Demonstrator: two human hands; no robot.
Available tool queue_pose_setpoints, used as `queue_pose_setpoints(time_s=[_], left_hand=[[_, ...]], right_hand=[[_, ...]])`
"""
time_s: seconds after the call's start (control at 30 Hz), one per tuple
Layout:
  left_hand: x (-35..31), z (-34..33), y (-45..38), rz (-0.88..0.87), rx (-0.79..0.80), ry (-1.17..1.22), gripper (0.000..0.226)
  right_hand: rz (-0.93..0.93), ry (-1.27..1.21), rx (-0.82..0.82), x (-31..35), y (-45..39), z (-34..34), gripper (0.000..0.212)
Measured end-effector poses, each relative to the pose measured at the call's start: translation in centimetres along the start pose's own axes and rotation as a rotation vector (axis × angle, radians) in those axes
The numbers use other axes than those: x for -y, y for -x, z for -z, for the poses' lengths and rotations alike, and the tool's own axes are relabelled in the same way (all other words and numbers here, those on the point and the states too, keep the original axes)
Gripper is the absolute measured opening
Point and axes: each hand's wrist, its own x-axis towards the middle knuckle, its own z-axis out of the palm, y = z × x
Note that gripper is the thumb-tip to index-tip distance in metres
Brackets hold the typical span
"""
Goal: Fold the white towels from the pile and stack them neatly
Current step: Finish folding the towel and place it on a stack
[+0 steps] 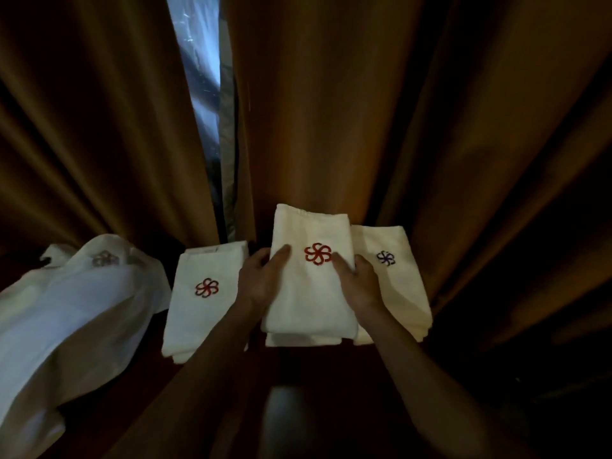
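Three stacks of folded towels stand in a row along the far edge of the worktop (298, 369), against the brown curtain (331, 111). We have both hands on the middle stack (308, 293), whose top towel shows a red flower mark. Our left hand (261, 279) grips its left side with the thumb lying on top, and our right hand (359, 281) grips its right side the same way; the fingers of both go under the edge, out of sight. We judge that we are setting this towel down or squaring it on the ones below, whose lower edges show beneath it.

Just to the left sits the left stack (202, 299), also with a red mark. Touching the middle one on the right is the right stack (394, 276), with a blue mark.

At the left edge lies the pile (66, 319), loose and unfolded, and it looks large. So we judge the task well under way but not done: several towels are folded, and the pile is left to fold.
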Motion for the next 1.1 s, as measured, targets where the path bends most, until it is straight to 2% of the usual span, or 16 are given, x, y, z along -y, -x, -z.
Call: queue_pose_setpoints(time_s=[0.17,0.3,0.57,0.8,0.97,1.1], left_hand=[[1.9,-0.5,-4.5,0.080,-0.003,0.040,0.028],[3.8,-0.8,-5.7,0.114,0.001,-0.026,0.022],[5.0,-0.9,-6.2,0.016,-0.039,-0.119,0.030],[5.8,-0.9,-6.3,-0.001,0.019,-0.235,0.056],[5.5,-0.5,-6.0,0.022,0.005,-0.331,0.058],[4.4,0.4,-4.9,-0.015,0.035,-0.463,0.046]], right_hand=[[-0.045,0.067,-0.014,-0.4,-4.0,-2.1,0.042],[-0.092,0.144,-0.052,-2.0,-4.4,-3.4,0.047],[-0.066,0.096,-0.102,-2.2,-4.3,-3.5,0.041],[-0.061,0.183,-0.079,-3.8,-4.2,-3.7,0.050],[0.008,0.374,-0.104,-3.1,-4.1,-4.1,0.053],[0.046,0.538,-0.116,-2.3,-3.4,-3.3,0.052]])
